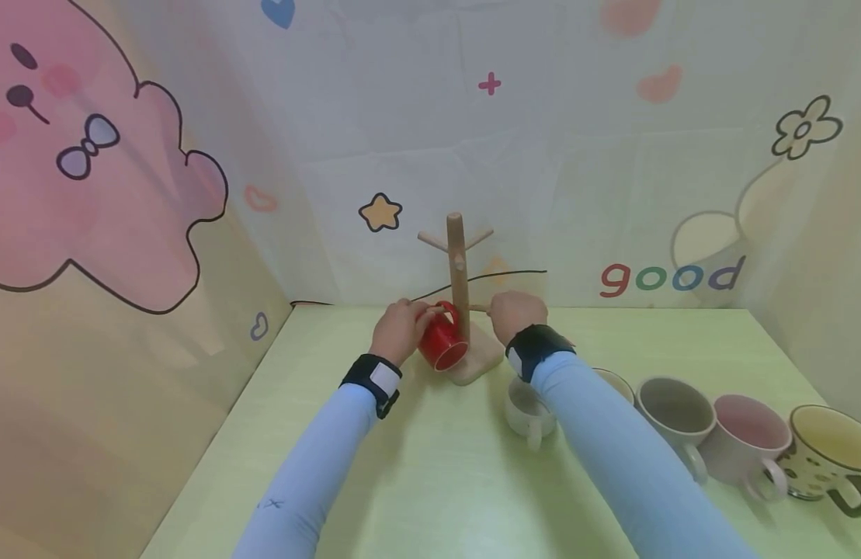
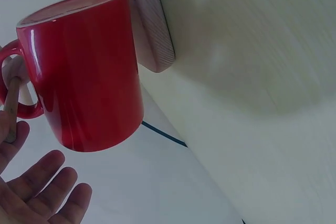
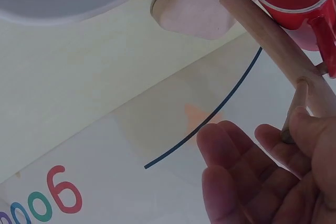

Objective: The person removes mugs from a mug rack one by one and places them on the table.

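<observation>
A wooden mug tree [image 1: 456,268] stands on its pale base [image 1: 484,359] at the back of the table. From a lower left peg [image 2: 12,100] hangs a red mug [image 1: 442,343], its handle around the peg and its mouth tilted down. My left hand [image 1: 397,330] pinches that peg's end between thumb and index finger; the other fingers are spread beside the mug's bottom. On the opposite side, my right hand [image 1: 519,317] pinches the tip of another lower peg [image 3: 297,103], and its remaining fingers are bent loosely. Two upper pegs carry nothing.
Right of the base stands a small white mug [image 1: 521,415]. A grey mug [image 1: 675,407], a pink mug [image 1: 748,442] and a spotted yellow mug [image 1: 831,450] line the table's right side. Another mug [image 1: 617,382] is partly hidden by my right forearm. A printed cloth [image 1: 542,155] hangs close behind the tree.
</observation>
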The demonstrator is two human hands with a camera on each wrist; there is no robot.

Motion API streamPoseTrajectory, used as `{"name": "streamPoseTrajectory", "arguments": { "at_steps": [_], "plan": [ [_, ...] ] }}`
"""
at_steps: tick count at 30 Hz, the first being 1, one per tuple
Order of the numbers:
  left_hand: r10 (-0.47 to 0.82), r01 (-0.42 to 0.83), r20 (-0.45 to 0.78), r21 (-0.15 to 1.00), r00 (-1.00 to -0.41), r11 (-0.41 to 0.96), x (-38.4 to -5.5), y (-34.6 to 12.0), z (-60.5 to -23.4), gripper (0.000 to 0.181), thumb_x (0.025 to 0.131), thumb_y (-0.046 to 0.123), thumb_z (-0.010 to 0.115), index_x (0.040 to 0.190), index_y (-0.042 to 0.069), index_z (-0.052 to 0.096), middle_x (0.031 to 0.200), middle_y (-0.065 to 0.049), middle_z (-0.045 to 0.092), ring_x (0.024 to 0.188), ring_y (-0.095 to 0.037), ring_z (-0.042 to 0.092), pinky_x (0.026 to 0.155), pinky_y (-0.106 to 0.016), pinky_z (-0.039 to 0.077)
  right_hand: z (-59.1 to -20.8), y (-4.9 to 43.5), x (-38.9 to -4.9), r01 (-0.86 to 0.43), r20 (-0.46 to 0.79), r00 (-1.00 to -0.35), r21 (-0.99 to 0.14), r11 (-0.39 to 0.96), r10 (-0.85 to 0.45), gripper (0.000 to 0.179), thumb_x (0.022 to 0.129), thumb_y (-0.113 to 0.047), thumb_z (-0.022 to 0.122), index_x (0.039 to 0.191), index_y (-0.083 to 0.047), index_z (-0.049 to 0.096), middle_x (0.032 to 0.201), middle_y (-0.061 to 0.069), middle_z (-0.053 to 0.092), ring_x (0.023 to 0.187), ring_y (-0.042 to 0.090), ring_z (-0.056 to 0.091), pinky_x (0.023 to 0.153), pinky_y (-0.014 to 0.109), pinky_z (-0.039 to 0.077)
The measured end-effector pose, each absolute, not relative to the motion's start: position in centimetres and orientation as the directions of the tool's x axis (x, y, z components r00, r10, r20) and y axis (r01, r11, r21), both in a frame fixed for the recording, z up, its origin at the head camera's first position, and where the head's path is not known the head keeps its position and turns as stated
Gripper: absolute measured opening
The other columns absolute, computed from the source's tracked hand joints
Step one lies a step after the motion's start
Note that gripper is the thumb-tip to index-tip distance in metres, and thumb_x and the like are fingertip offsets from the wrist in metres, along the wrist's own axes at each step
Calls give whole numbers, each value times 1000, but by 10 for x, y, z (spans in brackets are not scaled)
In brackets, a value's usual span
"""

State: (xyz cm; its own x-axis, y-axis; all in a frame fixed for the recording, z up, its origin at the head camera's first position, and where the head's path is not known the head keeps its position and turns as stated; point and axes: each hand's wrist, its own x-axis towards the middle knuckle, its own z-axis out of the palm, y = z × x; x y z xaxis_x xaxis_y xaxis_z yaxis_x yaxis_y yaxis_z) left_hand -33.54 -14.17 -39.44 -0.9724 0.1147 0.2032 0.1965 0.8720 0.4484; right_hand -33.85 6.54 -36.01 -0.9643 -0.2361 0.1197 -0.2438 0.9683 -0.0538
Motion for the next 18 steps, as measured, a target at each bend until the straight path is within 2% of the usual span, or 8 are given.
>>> {"name": "streamPoseTrajectory", "arguments": {
  "at_steps": [6, 18],
  "plan": [
    [124, 208, 210, 448, -970, 869, -332, -140, -396, 29, 102, 28, 58, 125, 13, 69, 107, -10, 64, 97, -25, 56, 80, -34, 55, -362, 68, -340, -246, 138, -962, -67, 967, -235, 23, 99, -23, 62, 95, -5, 75, 83, 11, 71, 76, 27, 68, 67, 46, 58],
    [120, 208, 219, 439, -968, 874, -329, -141, -398, 33, 101, 29, 59, 128, 13, 68, 110, -10, 64, 100, -25, 57, 83, -34, 56, -362, 68, -341, -243, 125, -964, -55, 968, -235, 26, 100, -25, 60, 97, -5, 76, 79, 11, 69, 72, 26, 68, 67, 47, 59]
  ]
}}
